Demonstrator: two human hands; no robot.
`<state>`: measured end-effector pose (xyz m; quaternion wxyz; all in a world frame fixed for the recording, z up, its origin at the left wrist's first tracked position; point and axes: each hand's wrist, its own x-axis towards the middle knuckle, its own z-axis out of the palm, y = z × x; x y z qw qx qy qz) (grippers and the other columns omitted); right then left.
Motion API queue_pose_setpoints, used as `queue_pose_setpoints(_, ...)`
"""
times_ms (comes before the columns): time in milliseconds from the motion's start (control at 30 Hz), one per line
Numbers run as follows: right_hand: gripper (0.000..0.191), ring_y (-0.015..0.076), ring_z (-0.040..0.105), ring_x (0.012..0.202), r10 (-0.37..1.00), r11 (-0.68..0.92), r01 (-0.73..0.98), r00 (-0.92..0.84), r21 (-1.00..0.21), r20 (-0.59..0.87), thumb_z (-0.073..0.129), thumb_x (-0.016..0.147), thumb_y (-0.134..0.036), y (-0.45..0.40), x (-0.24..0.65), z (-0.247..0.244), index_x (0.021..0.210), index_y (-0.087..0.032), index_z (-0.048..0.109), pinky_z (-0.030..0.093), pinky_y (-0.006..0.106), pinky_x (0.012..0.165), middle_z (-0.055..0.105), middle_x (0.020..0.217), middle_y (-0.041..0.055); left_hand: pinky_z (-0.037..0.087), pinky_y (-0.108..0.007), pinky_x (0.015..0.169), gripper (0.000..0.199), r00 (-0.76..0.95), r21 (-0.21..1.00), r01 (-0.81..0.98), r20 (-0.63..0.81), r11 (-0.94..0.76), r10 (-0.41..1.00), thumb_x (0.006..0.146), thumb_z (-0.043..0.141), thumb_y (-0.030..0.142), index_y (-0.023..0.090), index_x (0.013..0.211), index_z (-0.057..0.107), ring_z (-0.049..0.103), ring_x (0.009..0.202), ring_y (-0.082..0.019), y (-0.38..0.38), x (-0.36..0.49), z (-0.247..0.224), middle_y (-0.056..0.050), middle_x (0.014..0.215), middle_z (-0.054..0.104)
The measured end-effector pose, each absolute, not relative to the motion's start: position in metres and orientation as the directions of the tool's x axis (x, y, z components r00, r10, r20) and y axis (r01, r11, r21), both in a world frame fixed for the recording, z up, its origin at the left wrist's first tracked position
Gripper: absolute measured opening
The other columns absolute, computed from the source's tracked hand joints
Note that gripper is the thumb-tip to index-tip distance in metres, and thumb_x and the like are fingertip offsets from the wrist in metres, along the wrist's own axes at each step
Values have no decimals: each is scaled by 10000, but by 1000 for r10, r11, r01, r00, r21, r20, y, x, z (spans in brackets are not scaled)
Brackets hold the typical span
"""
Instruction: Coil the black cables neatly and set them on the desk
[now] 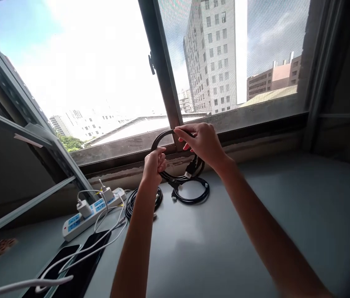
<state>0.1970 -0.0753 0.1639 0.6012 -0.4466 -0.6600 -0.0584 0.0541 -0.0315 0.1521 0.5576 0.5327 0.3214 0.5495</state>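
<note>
Black looped cable (161, 135) is gripped by the left hand (154, 163) and the right hand (205, 141).

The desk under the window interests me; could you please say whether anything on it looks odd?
The white cords look untidy: they sprawl from the power strip across flat black devices, whereas the held black cable is neatly coiled.

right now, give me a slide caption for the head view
Left hand and right hand hold a coiled black cable in front of a window.
</note>
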Motion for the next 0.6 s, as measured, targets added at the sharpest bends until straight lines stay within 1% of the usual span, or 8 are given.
queue_pose_setpoints(100,373,86,557,415,577,595,652,62,-470,815,531,863,-468,-80,206,165,768,-146,694,436,227,538,639,597,1,138,-170,303,401,284,970,-182,210,-162,936,726,528,138,191,467,227,163,271,-12,-36,50,157,99,343,194)
queue_pose_setpoints(200,447,75,521,357,617,619,604,23,-503,787,534,850,-492,-81,214,167,595,-134,614,403,212,467,601,545,-3,166,-166,299,408,388,982,-133,179,-137,904,746,513,163,192,466,217,191,270,-16,-36,48,160,91,351,199)
queue_pose_setpoints(300,479,85,506,337,681,578,592,30,-562,732,520,859,-486,-72,220,162,530,-138,529,346,206,384,566,519,3,295,-159,338,401,451,991,-5,123,-135,884,791,467,238,194,472,229,323,282,-41,-27,48,152,79,346,219)
queue_pose_setpoints(367,433,94,530,373,782,462,644,29,-610,622,479,895,-449,-59,222,151,607,-136,565,358,205,387,602,586,20,398,-183,400,387,420,969,191,63,-155,906,815,456,293,194,477,295,447,322,-79,-15,48,138,69,341,279)
queue_pose_setpoints(400,395,97,550,406,839,381,679,30,-627,543,458,913,-418,-51,223,143,677,-134,597,380,203,407,629,644,32,414,-200,403,363,391,951,272,33,-150,920,810,482,307,188,490,358,482,333,-99,-8,48,130,63,346,326)
queue_pose_setpoints(467,271,106,593,490,931,238,738,12,-632,365,453,927,-348,-35,222,127,886,-151,634,432,199,477,667,753,36,355,-208,327,299,341,926,359,-16,-114,940,778,551,306,165,532,456,459,287,-113,6,48,112,45,361,411)
queue_pose_setpoints(533,171,130,623,571,958,172,777,12,-605,287,537,881,-275,-21,218,111,965,-161,632,455,211,543,679,818,44,302,-191,299,251,297,910,403,-26,-101,955,752,594,267,146,557,492,401,250,-88,17,47,96,55,354,408)
queue_pose_setpoints(600,235,173,645,724,967,117,821,33,-558,251,614,802,-180,-13,213,102,1037,-175,607,467,234,633,674,921,54,279,-177,298,235,257,903,419,-17,-95,966,753,603,263,142,580,499,366,245,-67,25,46,84,74,350,379)
